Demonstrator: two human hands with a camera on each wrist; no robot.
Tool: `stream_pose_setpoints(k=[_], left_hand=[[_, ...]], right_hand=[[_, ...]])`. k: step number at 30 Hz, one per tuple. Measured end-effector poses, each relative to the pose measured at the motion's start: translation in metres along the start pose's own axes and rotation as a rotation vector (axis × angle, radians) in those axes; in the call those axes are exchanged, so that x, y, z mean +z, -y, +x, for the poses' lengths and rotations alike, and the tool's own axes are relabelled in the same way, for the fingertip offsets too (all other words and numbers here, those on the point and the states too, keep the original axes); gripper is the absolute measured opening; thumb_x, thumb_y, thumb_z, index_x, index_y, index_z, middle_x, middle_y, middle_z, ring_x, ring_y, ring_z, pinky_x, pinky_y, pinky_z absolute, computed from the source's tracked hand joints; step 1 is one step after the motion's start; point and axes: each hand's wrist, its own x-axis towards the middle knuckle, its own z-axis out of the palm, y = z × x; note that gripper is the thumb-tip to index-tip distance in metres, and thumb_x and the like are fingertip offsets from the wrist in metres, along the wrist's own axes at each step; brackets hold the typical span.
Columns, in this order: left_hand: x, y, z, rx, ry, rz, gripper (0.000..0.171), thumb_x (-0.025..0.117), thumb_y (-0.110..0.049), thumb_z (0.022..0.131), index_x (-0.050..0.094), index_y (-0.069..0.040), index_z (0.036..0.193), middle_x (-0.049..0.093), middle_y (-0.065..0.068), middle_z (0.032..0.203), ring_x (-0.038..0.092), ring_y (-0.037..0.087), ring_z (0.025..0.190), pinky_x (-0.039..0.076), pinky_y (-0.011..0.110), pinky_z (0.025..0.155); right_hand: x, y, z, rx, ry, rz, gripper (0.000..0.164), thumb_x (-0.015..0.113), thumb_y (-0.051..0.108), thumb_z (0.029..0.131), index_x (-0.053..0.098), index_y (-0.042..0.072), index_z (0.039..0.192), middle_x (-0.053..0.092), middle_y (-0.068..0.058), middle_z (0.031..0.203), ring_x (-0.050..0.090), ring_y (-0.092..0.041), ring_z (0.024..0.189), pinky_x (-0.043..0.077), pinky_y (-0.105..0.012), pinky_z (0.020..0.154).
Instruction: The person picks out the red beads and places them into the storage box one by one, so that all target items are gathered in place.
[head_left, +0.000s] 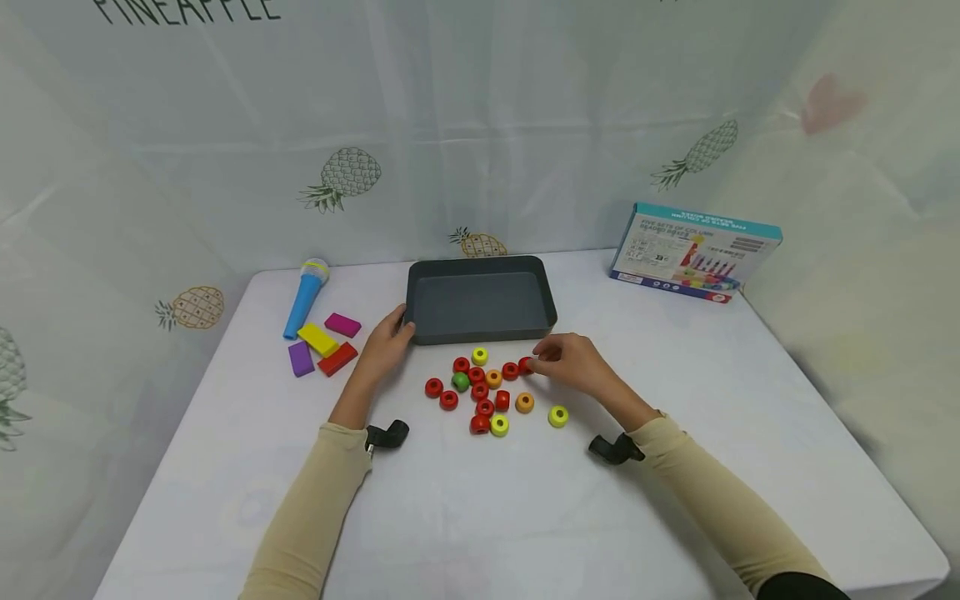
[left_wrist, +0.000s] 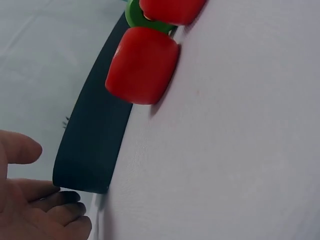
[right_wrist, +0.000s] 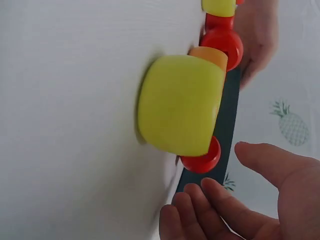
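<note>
Red bead (head_left: 524, 366) on the tabletop (head_left: 480, 517), just beside the fingers (right_wrist: 231, 204) of my right hand (head_left: 576, 363), thumb apart from them, my left hand (head_left: 385, 346) at the left end of the dark tray (head_left: 495, 335), thumb and fingers parted

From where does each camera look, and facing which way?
Head: on the head, facing forward and down at the tray and beads; left hand, right hand and sleeves show.
Left wrist: on that wrist, facing the tray's side and beads; left hand shows.
Right wrist: on that wrist, facing a yellow bead; right hand shows, left hand partly.
Both wrist views share the tray and red beads.
</note>
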Motion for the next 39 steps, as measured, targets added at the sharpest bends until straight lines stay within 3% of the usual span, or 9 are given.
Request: stream_pose_setpoints(k=[10,19,27,39], left_hand=[[-0.001,0.008,0.001,-0.01,0.002,-0.014,0.058,0.037,-0.026,0.107,0.022,-0.019,0.163,0.025,0.006,0.169,0.021,0.03,0.157,0.018,0.055,0.127],[0.001,0.005,0.001,0.0,-0.029,-0.04,0.057,0.041,-0.029,0.107,0.026,-0.023,0.162,0.029,0.003,0.167,0.023,0.028,0.157,0.02,0.056,0.127],[0.003,0.009,0.001,-0.029,-0.014,-0.064,0.057,0.04,-0.03,0.108,0.023,-0.027,0.162,0.027,0.001,0.168,0.022,0.026,0.157,0.019,0.054,0.127],[0.004,0.011,0.0,-0.047,-0.021,-0.048,0.058,0.04,-0.03,0.108,0.023,-0.026,0.163,0.027,0.001,0.168,0.021,0.028,0.157,0.019,0.056,0.127]], right_hand=[[0.008,-0.001,0.007,0.016,0.026,-0.02,0.026,0.074,0.03,0.09,0.077,0.008,0.104,0.074,-0.004,0.093,0.063,-0.018,0.083,0.052,-0.027,0.072],[0.009,0.002,0.007,0.038,0.018,-0.031,0.025,0.075,0.027,0.09,0.077,0.007,0.105,0.075,-0.005,0.094,0.064,-0.018,0.083,0.053,-0.028,0.072],[0.007,0.003,0.007,0.044,0.041,-0.017,0.024,0.075,0.026,0.09,0.077,0.006,0.105,0.075,-0.005,0.093,0.062,-0.018,0.081,0.052,-0.026,0.07],[-0.004,0.009,0.01,-0.078,-0.021,-0.048,0.024,0.077,0.025,0.088,0.078,0.009,0.106,0.075,-0.005,0.096,0.066,-0.02,0.089,0.055,-0.028,0.071]])
